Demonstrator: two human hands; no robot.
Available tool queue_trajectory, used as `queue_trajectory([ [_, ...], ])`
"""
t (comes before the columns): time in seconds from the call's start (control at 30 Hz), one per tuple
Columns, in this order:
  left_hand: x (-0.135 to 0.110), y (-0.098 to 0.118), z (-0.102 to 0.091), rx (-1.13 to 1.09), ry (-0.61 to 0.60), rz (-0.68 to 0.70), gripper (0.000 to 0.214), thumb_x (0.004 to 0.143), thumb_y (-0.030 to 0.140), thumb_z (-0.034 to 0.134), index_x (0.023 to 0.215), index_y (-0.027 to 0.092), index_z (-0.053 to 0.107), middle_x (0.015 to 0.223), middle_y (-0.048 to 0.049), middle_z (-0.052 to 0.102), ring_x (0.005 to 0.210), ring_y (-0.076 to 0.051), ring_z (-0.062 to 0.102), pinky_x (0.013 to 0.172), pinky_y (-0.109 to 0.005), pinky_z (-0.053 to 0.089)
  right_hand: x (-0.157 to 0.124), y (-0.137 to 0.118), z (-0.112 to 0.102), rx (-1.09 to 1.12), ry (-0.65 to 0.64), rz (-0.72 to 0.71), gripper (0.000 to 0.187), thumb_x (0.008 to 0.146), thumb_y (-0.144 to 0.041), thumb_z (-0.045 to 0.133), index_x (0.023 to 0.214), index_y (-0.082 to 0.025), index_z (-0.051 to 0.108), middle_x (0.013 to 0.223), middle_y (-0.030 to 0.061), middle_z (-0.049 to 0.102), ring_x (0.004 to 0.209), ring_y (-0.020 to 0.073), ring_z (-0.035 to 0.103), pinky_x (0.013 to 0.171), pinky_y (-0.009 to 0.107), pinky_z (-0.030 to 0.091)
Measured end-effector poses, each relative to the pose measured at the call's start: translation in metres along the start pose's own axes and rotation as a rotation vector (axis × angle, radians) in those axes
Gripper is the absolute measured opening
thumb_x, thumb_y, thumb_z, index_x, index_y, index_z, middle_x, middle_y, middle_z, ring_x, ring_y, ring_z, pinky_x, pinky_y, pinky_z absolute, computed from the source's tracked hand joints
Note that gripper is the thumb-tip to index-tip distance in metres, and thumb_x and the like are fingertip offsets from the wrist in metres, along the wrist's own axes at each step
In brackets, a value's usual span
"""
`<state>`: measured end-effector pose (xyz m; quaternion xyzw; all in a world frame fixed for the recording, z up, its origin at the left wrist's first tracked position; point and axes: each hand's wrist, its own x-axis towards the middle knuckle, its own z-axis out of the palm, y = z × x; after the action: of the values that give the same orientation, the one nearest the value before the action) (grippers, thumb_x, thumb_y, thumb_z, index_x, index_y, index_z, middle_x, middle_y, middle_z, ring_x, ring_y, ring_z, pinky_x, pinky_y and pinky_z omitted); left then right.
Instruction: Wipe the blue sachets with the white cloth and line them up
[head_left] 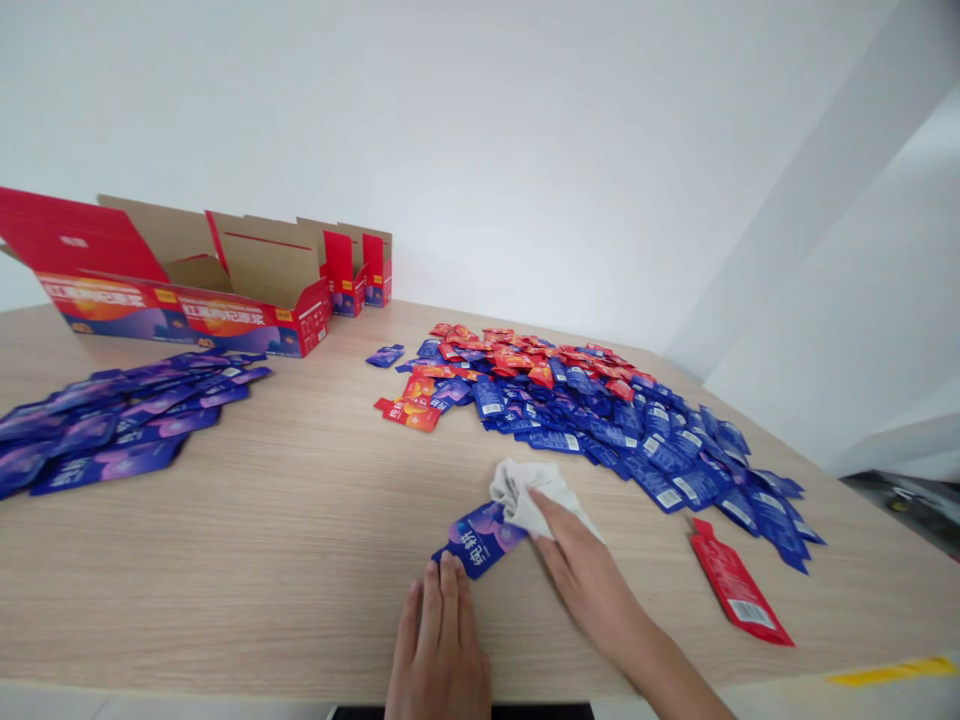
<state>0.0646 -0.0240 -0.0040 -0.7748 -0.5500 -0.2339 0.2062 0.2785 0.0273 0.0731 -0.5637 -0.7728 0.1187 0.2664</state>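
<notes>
A blue-purple pouch (480, 538) lies flat on the wooden table near its front edge, its printed side up. The fingertips of my left hand (441, 635) rest flat on the pouch's near left end, fingers stretched out. My right hand (574, 560) is closed on a crumpled white cloth (534, 492), which touches the far right end of the same pouch and covers part of it. Farther right lies a single red pouch (735, 585), barcode side up. Behind the cloth spreads a large heap of blue pouches (600, 435).
Red pouches (517, 355) lie over the heap's back. At left is an overlapping stack of blue-purple pouches (120, 415). Open red-and-blue cartons (225, 320) stand behind it, with smaller cartons (379, 272) beside them. One blue pouch (385, 355) lies apart. Yellow tape (892, 671) marks the front right edge.
</notes>
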Motion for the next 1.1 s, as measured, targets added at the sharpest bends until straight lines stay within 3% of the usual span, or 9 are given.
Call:
queue_trajectory([
  [0.1,-0.001,-0.004,0.001,-0.023,-0.003,0.022,0.046,0.087,0.029,0.053,0.126,0.011,0.069,0.130,-0.0126,0.071,0.130,-0.028,0.058,0.112,-0.043,0.045,-0.002,-0.034,0.013,0.060,-0.171,-0.207,0.050,0.104,-0.019,0.047,0.153,-0.027,0.050,0.160,0.0038,0.050,0.149,0.0206,0.043,0.126,0.045,0.034],
  [0.17,-0.002,-0.008,0.002,-0.024,0.012,0.046,0.046,0.088,0.031,0.052,0.125,0.012,0.070,0.130,-0.0120,0.071,0.130,-0.028,0.058,0.111,-0.042,0.046,0.001,-0.034,0.016,0.026,-0.193,-0.230,0.050,0.103,-0.015,0.046,0.150,-0.026,0.053,0.158,0.0041,0.052,0.149,0.0207,0.044,0.126,0.046,0.033],
  [0.3,-0.001,-0.015,0.004,-0.029,0.061,0.078,0.053,0.092,0.038,0.049,0.135,0.008,0.062,0.143,-0.0128,0.063,0.134,-0.027,0.054,0.109,-0.041,0.046,0.005,0.011,-0.001,-0.125,-0.012,0.031,0.046,0.101,-0.020,0.045,0.144,-0.013,0.059,0.150,0.0180,0.059,0.140,0.0308,0.055,0.120,0.056,0.040],
  [0.43,0.010,-0.024,-0.004,-0.064,0.063,0.095,0.047,0.095,0.032,0.051,0.136,0.011,0.060,0.135,-0.0090,0.069,0.124,-0.022,0.060,0.101,-0.035,0.049,-0.007,0.037,-0.027,-0.090,0.077,0.160,0.044,0.102,-0.034,0.045,0.139,-0.019,0.064,0.143,0.0150,0.065,0.133,0.0324,0.062,0.115,0.053,0.047],
  [0.57,0.036,-0.030,-0.019,-0.156,0.021,-0.022,0.051,0.095,0.030,0.054,0.143,0.014,0.052,0.137,-0.0084,0.066,0.124,-0.023,0.060,0.099,-0.037,0.050,-0.026,0.030,-0.035,0.069,0.168,0.235,0.051,0.103,-0.049,0.043,0.143,-0.023,0.061,0.146,0.0107,0.064,0.135,0.0320,0.060,0.118,0.051,0.043],
  [0.77,0.072,-0.031,-0.028,-0.296,-0.192,-0.059,0.033,0.098,0.028,0.056,0.129,0.021,0.065,0.125,-0.0035,0.072,0.113,-0.022,0.065,0.098,-0.041,0.051,-0.038,0.026,-0.043,0.249,0.205,0.350,0.059,0.097,-0.061,0.052,0.139,-0.022,0.065,0.145,0.0101,0.065,0.134,0.0354,0.060,0.118,0.052,0.041],
  [0.93,0.087,-0.030,-0.037,-0.322,-0.240,-0.099,0.031,0.103,0.023,0.041,0.115,0.023,0.070,0.107,-0.0037,0.075,0.101,-0.022,0.067,0.090,-0.040,0.051,-0.036,0.019,-0.059,0.326,0.237,0.411,0.060,0.096,-0.063,0.054,0.139,-0.022,0.067,0.144,0.0079,0.066,0.136,0.0364,0.057,0.115,0.049,0.045],
  [1.1,0.097,-0.029,-0.035,-0.416,-0.297,-0.214,0.040,0.105,0.018,0.028,0.107,0.023,0.067,0.089,0.0008,0.075,0.077,-0.014,0.070,0.071,-0.028,0.050,-0.031,0.003,-0.064,0.415,0.281,0.422,0.062,0.095,-0.063,0.056,0.139,-0.020,0.067,0.143,0.0088,0.067,0.139,0.0368,0.054,0.117,0.049,0.042],
])
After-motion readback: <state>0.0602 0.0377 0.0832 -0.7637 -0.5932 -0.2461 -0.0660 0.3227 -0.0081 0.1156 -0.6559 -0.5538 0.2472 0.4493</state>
